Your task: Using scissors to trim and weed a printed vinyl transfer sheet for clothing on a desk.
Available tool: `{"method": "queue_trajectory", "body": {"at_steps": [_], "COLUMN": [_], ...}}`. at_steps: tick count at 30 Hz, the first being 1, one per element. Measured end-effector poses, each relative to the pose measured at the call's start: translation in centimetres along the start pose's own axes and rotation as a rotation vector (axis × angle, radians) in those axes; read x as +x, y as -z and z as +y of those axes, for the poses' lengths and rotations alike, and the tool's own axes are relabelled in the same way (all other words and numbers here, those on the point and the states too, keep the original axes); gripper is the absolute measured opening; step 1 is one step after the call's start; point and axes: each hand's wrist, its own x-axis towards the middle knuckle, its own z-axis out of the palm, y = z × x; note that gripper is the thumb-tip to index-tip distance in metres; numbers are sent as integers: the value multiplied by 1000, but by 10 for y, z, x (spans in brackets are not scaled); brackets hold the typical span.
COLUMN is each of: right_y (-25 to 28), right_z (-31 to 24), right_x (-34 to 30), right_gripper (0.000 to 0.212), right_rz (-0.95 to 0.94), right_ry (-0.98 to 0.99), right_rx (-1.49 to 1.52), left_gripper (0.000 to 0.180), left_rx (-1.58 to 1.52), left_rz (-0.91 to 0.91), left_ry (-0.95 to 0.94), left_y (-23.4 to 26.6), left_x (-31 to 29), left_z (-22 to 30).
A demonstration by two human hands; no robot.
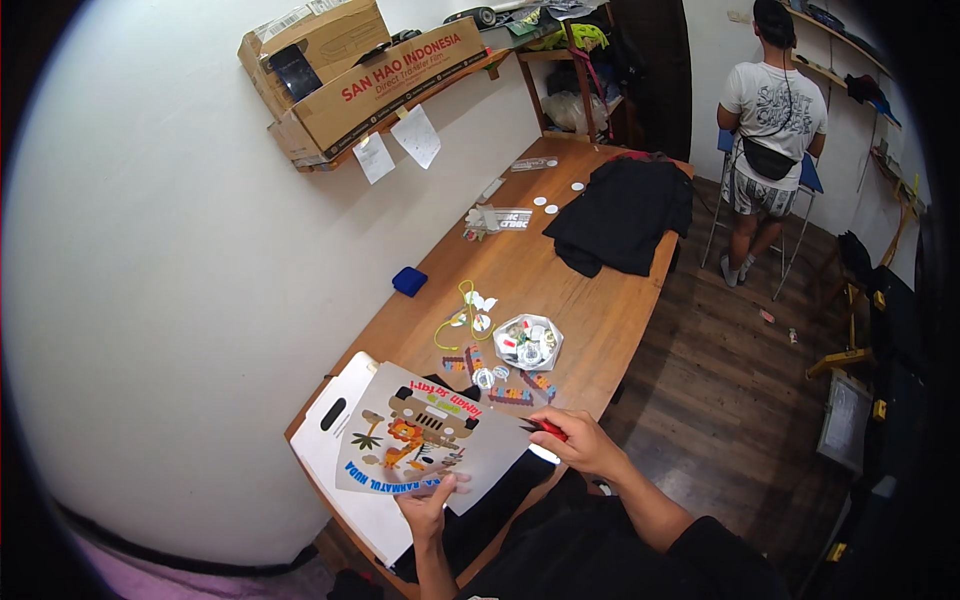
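Note:
My left hand (428, 512) pinches the lower edge of a translucent film sheet (490, 455), thumb on top. The sheet carries a colourful print of a lion, a giraffe, a palm tree and a tan car. My right hand (583, 442) is closed around red-handled scissors (550, 428), their dark tip at the sheet's right edge. Under the film lie a white board (330, 425) with a dark handle slot and some black fabric (520, 490). Just beyond the sheet are several small cut-out prints (510, 396) on the table.
A white bowl (556, 357) of small scraps stands on the wooden table (400, 330), near a yellow cord (440, 333) and a blue box (409, 281). Folded black clothing (620, 220) lies at the far end. Cardboard boxes (350, 100) sit on a wall shelf. Another person (775, 120) stands far right.

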Motion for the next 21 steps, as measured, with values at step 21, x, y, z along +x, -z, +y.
{"method": "queue_trajectory", "body": {"at_steps": [21], "right_y": [-1], "right_z": [9], "right_x": [6], "right_gripper": [25], "right_rz": [42], "right_ry": [39], "right_rx": [-21], "left_gripper": [43], "left_rx": [-22], "left_rz": [15], "left_ry": [-2], "left_y": [-5], "left_x": [7], "left_z": [-6]}}
